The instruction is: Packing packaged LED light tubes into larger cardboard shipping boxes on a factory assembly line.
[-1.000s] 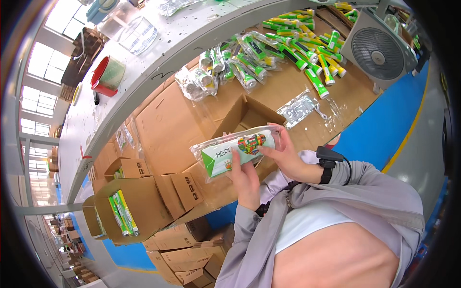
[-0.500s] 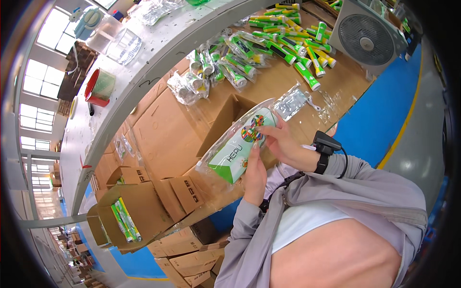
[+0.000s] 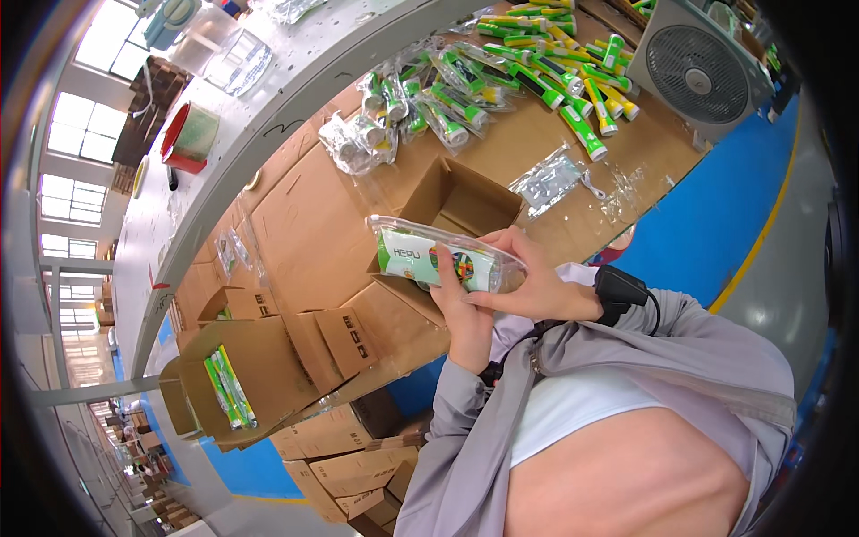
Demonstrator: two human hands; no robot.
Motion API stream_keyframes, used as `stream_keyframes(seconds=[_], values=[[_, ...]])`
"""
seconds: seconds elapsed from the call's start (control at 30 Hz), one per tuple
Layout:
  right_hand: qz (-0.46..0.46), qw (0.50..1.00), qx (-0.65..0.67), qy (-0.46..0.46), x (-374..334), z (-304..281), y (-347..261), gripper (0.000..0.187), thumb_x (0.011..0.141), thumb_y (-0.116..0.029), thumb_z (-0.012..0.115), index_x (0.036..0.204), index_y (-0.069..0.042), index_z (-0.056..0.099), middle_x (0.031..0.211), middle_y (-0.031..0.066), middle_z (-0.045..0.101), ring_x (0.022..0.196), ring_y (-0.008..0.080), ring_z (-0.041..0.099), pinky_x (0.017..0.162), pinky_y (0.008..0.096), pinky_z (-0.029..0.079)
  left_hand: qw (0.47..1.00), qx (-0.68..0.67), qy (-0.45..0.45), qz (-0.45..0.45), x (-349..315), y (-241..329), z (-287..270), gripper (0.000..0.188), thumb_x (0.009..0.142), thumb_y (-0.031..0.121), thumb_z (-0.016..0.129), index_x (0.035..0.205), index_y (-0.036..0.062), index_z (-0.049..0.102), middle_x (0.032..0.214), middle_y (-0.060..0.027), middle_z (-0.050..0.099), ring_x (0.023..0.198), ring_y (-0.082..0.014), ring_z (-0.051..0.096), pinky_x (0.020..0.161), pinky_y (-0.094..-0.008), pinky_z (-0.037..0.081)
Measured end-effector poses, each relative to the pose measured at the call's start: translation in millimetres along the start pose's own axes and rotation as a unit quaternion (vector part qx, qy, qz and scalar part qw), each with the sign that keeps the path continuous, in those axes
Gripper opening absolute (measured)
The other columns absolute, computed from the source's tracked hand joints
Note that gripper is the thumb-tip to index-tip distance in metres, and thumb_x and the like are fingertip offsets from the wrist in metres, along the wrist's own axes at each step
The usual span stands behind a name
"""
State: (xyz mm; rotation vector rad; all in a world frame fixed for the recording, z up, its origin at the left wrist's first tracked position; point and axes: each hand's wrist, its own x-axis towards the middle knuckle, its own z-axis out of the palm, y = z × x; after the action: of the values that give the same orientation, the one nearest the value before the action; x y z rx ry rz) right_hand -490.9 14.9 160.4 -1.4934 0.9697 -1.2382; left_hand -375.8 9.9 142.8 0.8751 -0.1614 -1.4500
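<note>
A clear plastic zip pouch [image 3: 413,257] with a white and green printed front and a round multicoloured pattern is held tilted in front of my chest. My left hand [image 3: 463,315] grips its lower edge, thumb lying across the printed face. My right hand [image 3: 535,282] is closed around the pouch's right end. Whatever the pouch contains is hard to make out. Just behind it stands an open cardboard box [image 3: 488,185], partly hidden by the pouch.
Green and yellow flashlights [image 3: 586,134] lie heaped at the back, with bagged ones [image 3: 447,98] beside them. A grey fan [image 3: 698,76] stands back right. Clear plastic packets [image 3: 550,179] lie nearby. An open carton [image 3: 277,376] at left holds green and white packs [image 3: 230,387].
The pouch has turned flatter, from steeply slanted to nearly level. My right hand has shifted from its printed face to its right end, and more of the open box shows behind.
</note>
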Motion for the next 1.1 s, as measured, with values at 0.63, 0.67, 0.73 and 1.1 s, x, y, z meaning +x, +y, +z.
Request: stream_keyframes(seconds=[0.63, 0.67, 0.73, 1.1], values=[[0.281, 0.932, 0.135, -0.186, 1, -56, 39, 0.031, 0.075, 0.005, 0.055, 0.106, 0.002, 0.054, 0.093, 0.0033, 0.063, 0.085, 0.0089, 0.06, 0.076, 0.0253, 0.049, 0.945, 0.312, -0.088, 0.048, 9, -31, -15, 0.03, 0.083, 0.023, 0.067, 0.099, -0.0009, 0.057, 0.086, -0.0055, 0.054, 0.08, -0.0105, 0.055, 0.07, -0.0263, 0.044], [0.29, 0.932, 0.11, -0.186, -1, -61, 52, 0.032, 0.078, 0.001, 0.054, 0.11, 0.001, 0.054, 0.097, 0.0038, 0.062, 0.085, 0.0096, 0.06, 0.076, 0.0246, 0.049, 0.946, 0.31, -0.095, 0.029, 11, -31, -17, 0.029, 0.085, 0.024, 0.065, 0.1, 0.0005, 0.058, 0.091, -0.0049, 0.057, 0.082, -0.0083, 0.055, 0.07, -0.0246, 0.045], [0.295, 0.932, 0.098, -0.185, -5, -64, 66, 0.028, 0.084, -0.008, 0.05, 0.109, 0.002, 0.056, 0.102, 0.0036, 0.061, 0.087, 0.0089, 0.057, 0.076, 0.0236, 0.046, 0.969, 0.229, -0.086, -0.019, 7, -20, -13, 0.027, 0.086, 0.024, 0.064, 0.1, 0.0017, 0.058, 0.095, -0.0043, 0.058, 0.084, -0.0078, 0.056, 0.069, -0.0236, 0.045], [0.309, 0.901, 0.144, -0.269, 33, -14, 35, 0.052, 0.074, -0.001, 0.071, 0.12, 0.001, 0.048, 0.104, 0.0046, 0.06, 0.1, 0.0105, 0.055, 0.086, 0.0279, 0.045, 0.991, 0.091, -0.099, 0.011, 1, 5, -40, 0.036, 0.089, 0.01, 0.057, 0.122, 0.0057, 0.043, 0.11, -0.0048, 0.057, 0.098, -0.0126, 0.056, 0.083, -0.0285, 0.048]])
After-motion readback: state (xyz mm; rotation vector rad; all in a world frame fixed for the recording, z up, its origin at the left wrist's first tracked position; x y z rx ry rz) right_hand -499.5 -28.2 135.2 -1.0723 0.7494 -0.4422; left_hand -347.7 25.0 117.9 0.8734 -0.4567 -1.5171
